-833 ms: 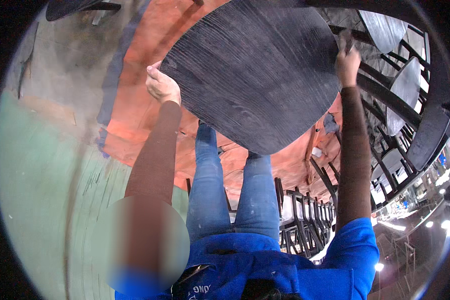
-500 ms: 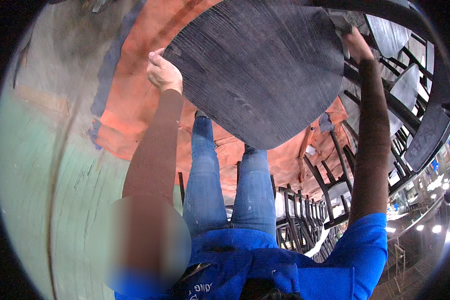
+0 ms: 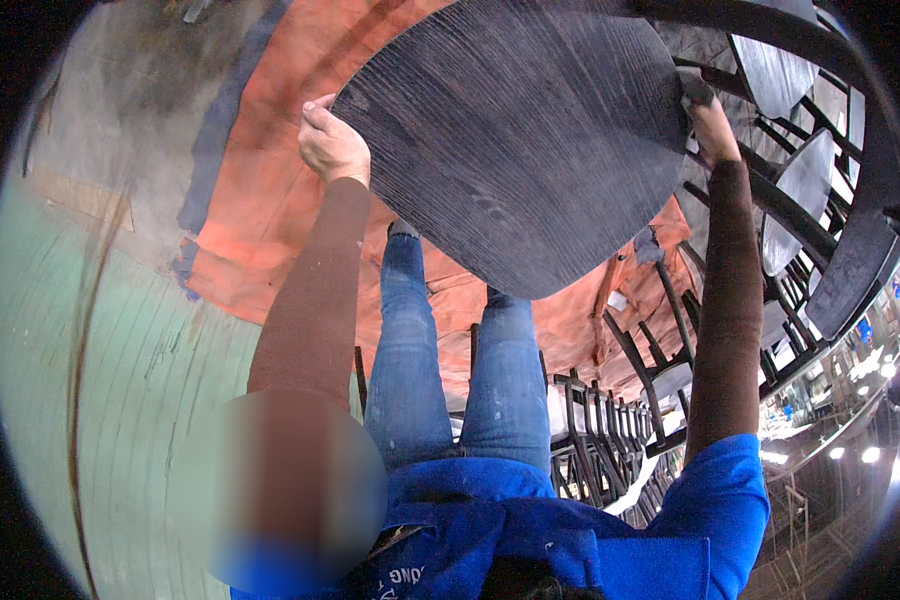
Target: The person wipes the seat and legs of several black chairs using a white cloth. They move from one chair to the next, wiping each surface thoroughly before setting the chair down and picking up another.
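Observation:
A dark, wood-grained chair seat (image 3: 520,140) with rounded corners fills the upper middle, in front of my legs. My left hand (image 3: 333,140) is closed round its left edge, fingertips tucked at the rim. At the opposite edge is my right hand (image 3: 710,125), fingers closed on a small dark grey cloth or pad (image 3: 694,86). That pad lies against the seat's right rim; its exact kind is unclear. Part of the right fingers is hidden behind the pad and the edge.
Orange sheeting (image 3: 260,240) covers the floor under the seat. A green ribbed surface (image 3: 170,400) lies to the left. Several dark chairs (image 3: 800,200) crowd the right side, and a row of chair frames (image 3: 600,430) stands behind my legs.
My right hand has moved nearer to me along the seat's right edge with the grey pad. The left hand keeps its hold, shifting only slightly.

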{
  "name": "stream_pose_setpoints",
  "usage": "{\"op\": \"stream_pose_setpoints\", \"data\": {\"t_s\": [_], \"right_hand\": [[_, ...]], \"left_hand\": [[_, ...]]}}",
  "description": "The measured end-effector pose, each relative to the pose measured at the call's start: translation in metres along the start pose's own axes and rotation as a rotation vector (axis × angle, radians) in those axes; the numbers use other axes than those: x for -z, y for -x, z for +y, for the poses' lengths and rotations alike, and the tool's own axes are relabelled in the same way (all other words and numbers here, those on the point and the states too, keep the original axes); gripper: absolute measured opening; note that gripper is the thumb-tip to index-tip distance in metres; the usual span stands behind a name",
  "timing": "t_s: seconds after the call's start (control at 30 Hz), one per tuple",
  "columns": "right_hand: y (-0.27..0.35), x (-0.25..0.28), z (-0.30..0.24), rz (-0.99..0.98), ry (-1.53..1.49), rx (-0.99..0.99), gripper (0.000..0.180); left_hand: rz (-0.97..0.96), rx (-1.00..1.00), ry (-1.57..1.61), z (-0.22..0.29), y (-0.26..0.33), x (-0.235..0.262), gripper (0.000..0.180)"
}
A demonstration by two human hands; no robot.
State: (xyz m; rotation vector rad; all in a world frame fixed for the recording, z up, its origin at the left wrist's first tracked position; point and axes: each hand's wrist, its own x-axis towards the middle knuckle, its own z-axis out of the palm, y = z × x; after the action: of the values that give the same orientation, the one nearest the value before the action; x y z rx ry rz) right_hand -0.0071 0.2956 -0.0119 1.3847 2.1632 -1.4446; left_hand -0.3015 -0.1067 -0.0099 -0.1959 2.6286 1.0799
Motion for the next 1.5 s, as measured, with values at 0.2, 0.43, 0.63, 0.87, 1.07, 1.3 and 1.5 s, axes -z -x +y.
{"op": "stream_pose_setpoints", "data": {"t_s": [0.2,0.43,0.63,0.87,1.07,1.3,1.5], "right_hand": [[0.015,-0.01,0.007,0.121,-0.19,0.14,0.04],[0.177,-0.022,-0.002,0.301,-0.44,0.072,0.037],[0.175,-0.049,0.019,0.455,-0.343,-0.322,0.037],[0.156,-0.065,0.067,0.436,-0.379,-0.364,0.032],[0.252,-0.149,0.074,0.377,-0.029,-0.248,0.042],[0.344,-0.282,-0.01,0.518,-1.182,-0.801,0.045],[0.304,-0.318,-0.065,0.701,-1.912,-1.165,0.049]], "left_hand": [[0.029,-0.021,-0.029,0.003,0.002,0.0,0.053],[0.019,0.022,-0.066,0.009,0.004,0.003,0.055],[0.035,0.021,-0.01,0.003,0.0,0.0,0.054],[0.051,-0.008,-0.005,0.002,-0.002,0.0,0.055],[0.025,-0.006,-0.028,0.003,-0.002,0.001,0.056],[0.02,-0.067,-0.015,-0.001,0.002,0.001,0.056],[-0.096,-0.174,0.12,-0.018,0.001,0.004,0.052]]}}
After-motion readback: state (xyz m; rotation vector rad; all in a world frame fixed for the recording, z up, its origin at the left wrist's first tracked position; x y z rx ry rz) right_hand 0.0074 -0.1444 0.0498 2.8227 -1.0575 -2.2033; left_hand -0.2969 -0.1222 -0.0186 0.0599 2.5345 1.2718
